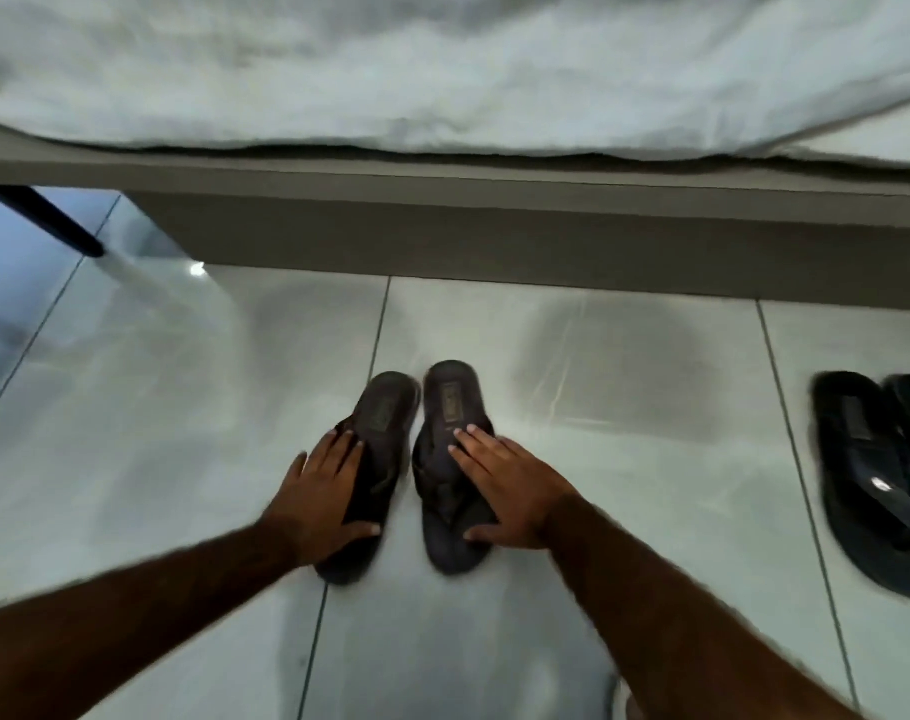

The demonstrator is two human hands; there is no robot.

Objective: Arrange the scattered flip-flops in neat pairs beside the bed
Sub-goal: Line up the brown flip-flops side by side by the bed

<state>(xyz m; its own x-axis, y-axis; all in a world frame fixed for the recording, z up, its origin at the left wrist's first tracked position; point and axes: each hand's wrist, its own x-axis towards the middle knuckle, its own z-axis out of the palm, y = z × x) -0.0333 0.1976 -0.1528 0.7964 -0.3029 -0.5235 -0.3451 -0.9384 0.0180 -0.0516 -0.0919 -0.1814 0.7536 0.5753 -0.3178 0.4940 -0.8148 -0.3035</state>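
Two brown flip-flops lie side by side at the middle of the tiled floor [183, 407], heels toward the bed [442, 236] at twelve o'clock and toe ends toward the person at six. The left hand [323, 491] lies flat on the left flip-flop [385, 407], fingers spread over its strap and thumb hooked round its inner edge; the right hand [510, 491] presses the right flip-flop [450, 397] the same way. Neither grip is closed: both hands are open and pushing down, which seems meant for sliding the soles along the floor rather than lifting them. The heels nearly touch, while the toe ends stand a little apart, so the pair looks almost squared but not quite parallel. At three o'clock a black pair [879, 475] sits close together, partly cut off by the frame edge, apparently already sorted. A dark furniture leg [47, 220] slants at ten o'clock. Closing the gap at the toes appears to be what remains here.
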